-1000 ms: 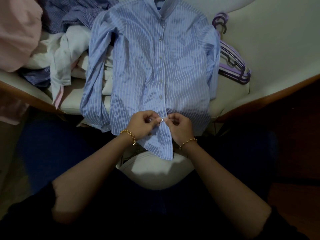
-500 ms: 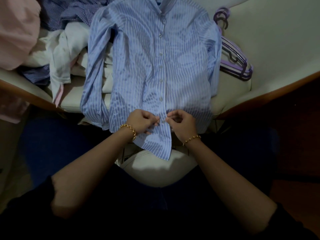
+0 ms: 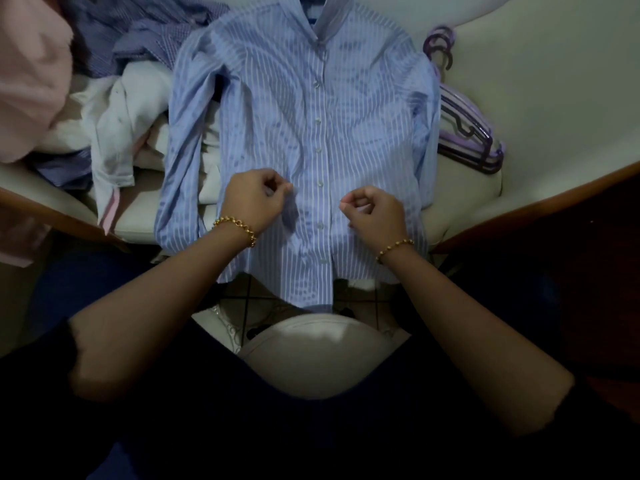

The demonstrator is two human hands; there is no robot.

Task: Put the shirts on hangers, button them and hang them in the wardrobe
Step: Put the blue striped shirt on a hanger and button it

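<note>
A light blue striped shirt (image 3: 311, 133) lies flat, front up, on a cream seat (image 3: 540, 84), its button row closed down the middle and its hem hanging over the seat's front edge. My left hand (image 3: 254, 200) hovers over the shirt left of the button row with its fingers curled. On the other side of the row my right hand (image 3: 375, 211) is a loose fist. Neither hand clearly holds any cloth. A stack of purple hangers (image 3: 467, 133) lies just right of the shirt's sleeve.
A pile of clothes fills the seat's left side: a white shirt (image 3: 114, 123), a blue checked shirt (image 3: 138, 36) and pink cloth (image 3: 31, 81). A cream rounded cushion (image 3: 311, 355) sits near my lap, with tiled floor (image 3: 249, 299) between it and the seat.
Both hands have left the bottom button of the shirt, moved up and apart. The shirt's hem now hangs free.
</note>
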